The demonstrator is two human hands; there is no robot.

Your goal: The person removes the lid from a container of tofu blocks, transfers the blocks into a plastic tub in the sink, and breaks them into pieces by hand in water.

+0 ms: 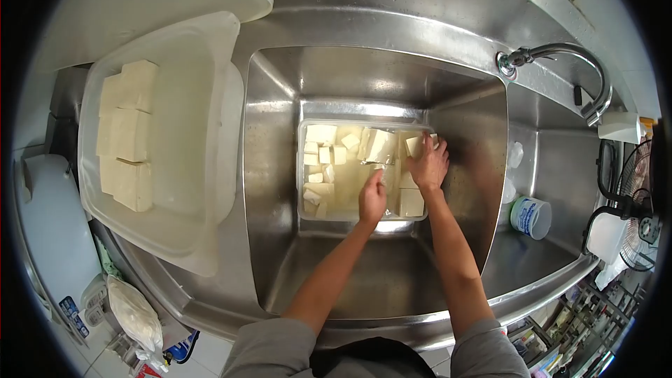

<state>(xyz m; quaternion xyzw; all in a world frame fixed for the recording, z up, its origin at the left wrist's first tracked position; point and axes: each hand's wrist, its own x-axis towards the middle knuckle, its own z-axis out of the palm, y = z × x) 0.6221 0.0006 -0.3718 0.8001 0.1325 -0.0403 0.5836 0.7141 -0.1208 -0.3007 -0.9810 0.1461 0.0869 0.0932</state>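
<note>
A clear rectangular container [302, 168] sits in the middle sink basin, with cloudy liquid and white blocks in it. Small cut cubes [324, 155] lie in its left part, and a larger white block [379, 146] is near its middle. My left hand [372, 199] is closed just below that block, around something I cannot make out. Over the container's right side, my right hand [428, 166] has its fingers spread on a white block [414, 145]. More white blocks [411, 201] lie below that hand.
On the left a large white tub [227, 133] holds several big white blocks [126, 136]. A faucet [549, 52] rises at the upper right. In the right basin stands a plastic cup [530, 218]. A fan [635, 203] is at the far right.
</note>
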